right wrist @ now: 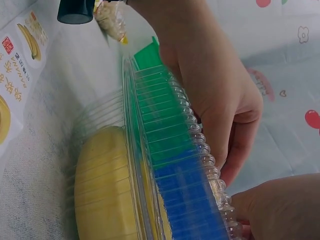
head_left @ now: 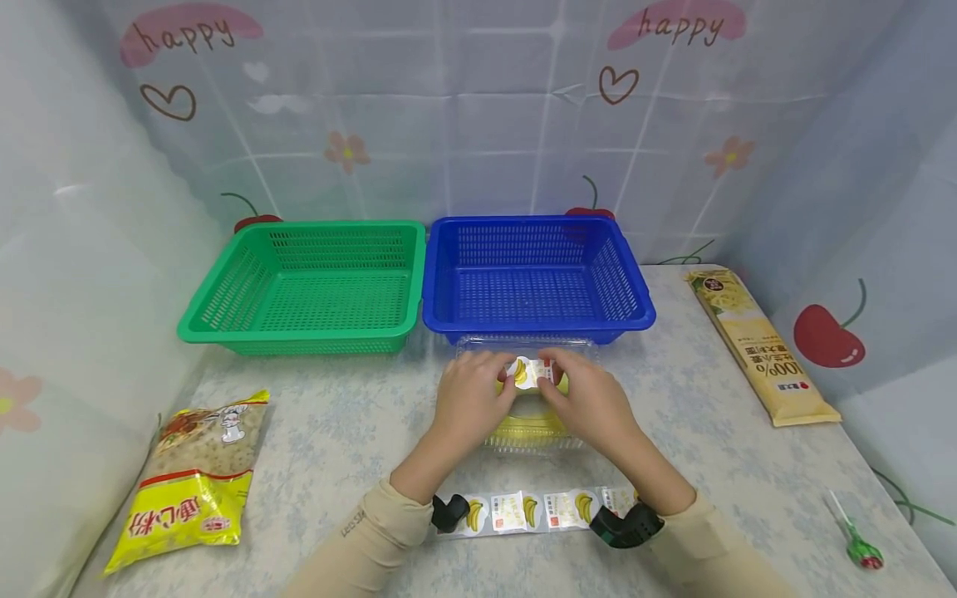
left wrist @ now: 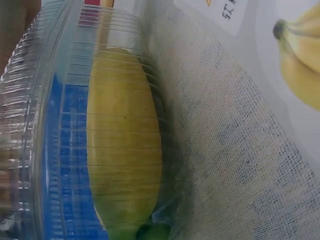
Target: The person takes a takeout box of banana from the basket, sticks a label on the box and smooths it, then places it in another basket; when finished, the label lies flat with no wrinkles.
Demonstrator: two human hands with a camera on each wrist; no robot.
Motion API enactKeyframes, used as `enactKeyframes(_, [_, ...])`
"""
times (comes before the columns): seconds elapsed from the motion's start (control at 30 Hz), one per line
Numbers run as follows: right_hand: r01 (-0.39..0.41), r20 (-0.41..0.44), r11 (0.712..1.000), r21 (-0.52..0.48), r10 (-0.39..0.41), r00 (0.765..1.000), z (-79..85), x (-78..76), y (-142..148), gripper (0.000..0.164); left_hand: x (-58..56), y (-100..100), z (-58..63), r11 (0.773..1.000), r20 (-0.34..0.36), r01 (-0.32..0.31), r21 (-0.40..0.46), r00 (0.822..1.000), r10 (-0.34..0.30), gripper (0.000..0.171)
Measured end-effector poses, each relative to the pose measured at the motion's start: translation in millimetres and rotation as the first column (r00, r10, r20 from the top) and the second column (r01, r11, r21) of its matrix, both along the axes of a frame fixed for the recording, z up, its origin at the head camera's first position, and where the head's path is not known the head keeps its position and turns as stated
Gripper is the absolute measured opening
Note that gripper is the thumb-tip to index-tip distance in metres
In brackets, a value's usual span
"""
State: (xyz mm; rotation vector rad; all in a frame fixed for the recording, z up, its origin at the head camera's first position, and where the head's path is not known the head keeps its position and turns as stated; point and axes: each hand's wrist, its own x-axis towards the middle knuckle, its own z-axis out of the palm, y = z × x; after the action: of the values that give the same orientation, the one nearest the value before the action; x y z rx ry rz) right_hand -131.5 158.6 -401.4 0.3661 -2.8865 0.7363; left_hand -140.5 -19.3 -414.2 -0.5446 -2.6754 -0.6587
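A small white label with a banana picture [head_left: 532,372] is spread between my two hands. My left hand [head_left: 473,389] pinches its left end, and my right hand [head_left: 596,397] pinches the right end. The label overlaps the lid of a clear plastic clamshell box [head_left: 497,442], close over it. Inside the box lie yellow bananas [left wrist: 125,135], seen through the ribbed wall in both wrist views. In the right wrist view the left hand [right wrist: 215,95] has its fingertips at the box's top. A strip of similar banana labels [head_left: 510,512] lies on the table below my wrists.
Behind the box stand a green basket [head_left: 336,342] and a blue basket [head_left: 538,322], side by side. A yellow bag of pasta [head_left: 198,482] lies at the left. To the right are a long noodle packet [head_left: 758,345] and a green-wrapped lollipop [head_left: 860,544].
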Motion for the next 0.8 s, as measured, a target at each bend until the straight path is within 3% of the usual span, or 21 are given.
enactKeyframes(0.4, [0.003, 0.012, 1.0, 0.02, -0.004, 1.0, -2.9, -1.2, 0.7, 0.032, 0.3, 1.2, 0.2, 1.0, -0.012, 0.01, 0.008, 1.0, -0.01, 0.022])
enactKeyframes(0.8, [0.002, 0.06, 1.0, -0.021, -0.001, 0.998, -4.8, -0.4, 7.9, 0.023, 0.7, 0.5, -2.2, 1.0, 0.05, -0.009, 0.028, 0.999, 0.007, 0.022])
